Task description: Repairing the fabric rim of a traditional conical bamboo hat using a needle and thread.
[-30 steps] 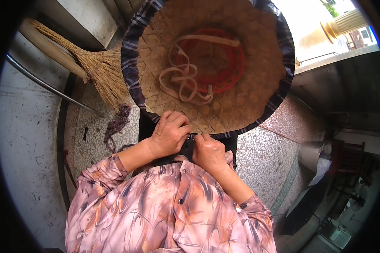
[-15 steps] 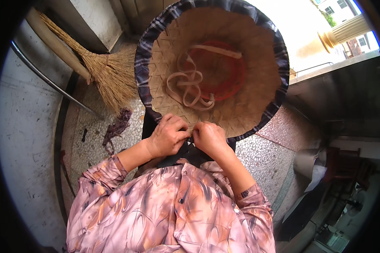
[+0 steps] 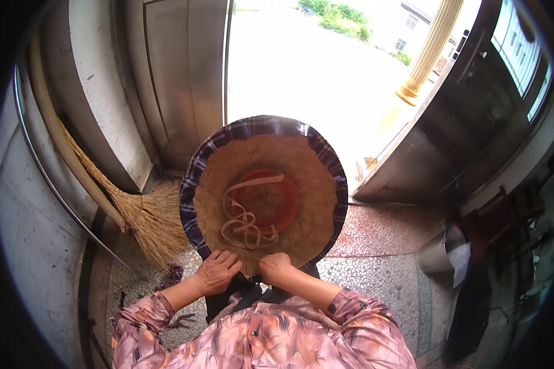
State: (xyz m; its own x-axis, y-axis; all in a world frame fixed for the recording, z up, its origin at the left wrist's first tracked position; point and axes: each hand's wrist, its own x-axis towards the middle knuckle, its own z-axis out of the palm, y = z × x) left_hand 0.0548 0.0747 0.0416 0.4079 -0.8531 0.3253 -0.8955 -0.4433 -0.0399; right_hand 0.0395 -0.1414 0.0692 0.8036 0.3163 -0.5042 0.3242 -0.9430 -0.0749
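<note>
A wide woven straw hat (image 3: 317, 203) rests inside up before me, over my lap. Dark plaid cloth (image 3: 191, 203) binds its edge, with bare weave showing at the near side. Inside, a red ring (image 3: 289, 209) circles the crown, and a pale fabric strap (image 3: 243, 237) lies in loose loops. My left hand (image 3: 218, 272) grips the near-left brim, thumb toward the inside. Closed in a pinch, my right hand (image 3: 277, 269) holds the near brim a little to the right. Whatever is between its fingertips besides the brim is hidden.
A straw broom (image 3: 154, 224) leans at the left beside a curved metal rail (image 3: 55, 175). Dark purple strands lie on the speckled floor below it. Metal doors (image 3: 184, 74) frame a bright doorway ahead. A metal bucket (image 3: 435, 255) stands at the right.
The view has tilted up, so more of the doorway shows and the hat sits lower. My hands have moved apart along the brim, and the left fingers have loosened from their tight pinch.
</note>
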